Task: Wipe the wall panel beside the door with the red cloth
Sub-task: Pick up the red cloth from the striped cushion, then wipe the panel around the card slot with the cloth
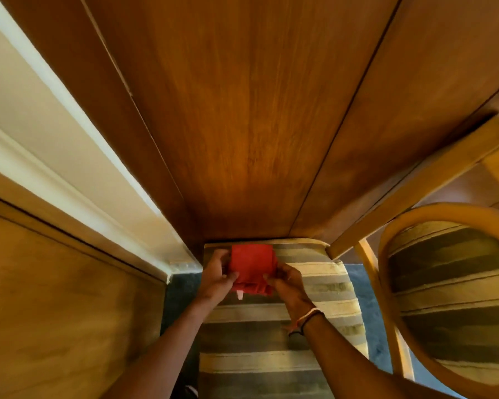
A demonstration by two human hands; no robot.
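A folded red cloth [252,267] is held low in front of me, just above a striped cushion. My left hand [216,276] grips its left edge and my right hand [285,280] pinches its lower right corner. A small white tag hangs from the cloth's bottom edge. Ahead rises the brown wooden wall panel [242,125], with vertical seams on both sides. To its left stands the door [55,298] with its white frame [69,156]. The cloth is apart from the panel.
A striped cushioned seat [271,341] lies directly under my hands, against the panel's base. A wooden chair with a curved back and striped padding [450,298] stands at the right. Blue-grey carpet [366,306] shows between them.
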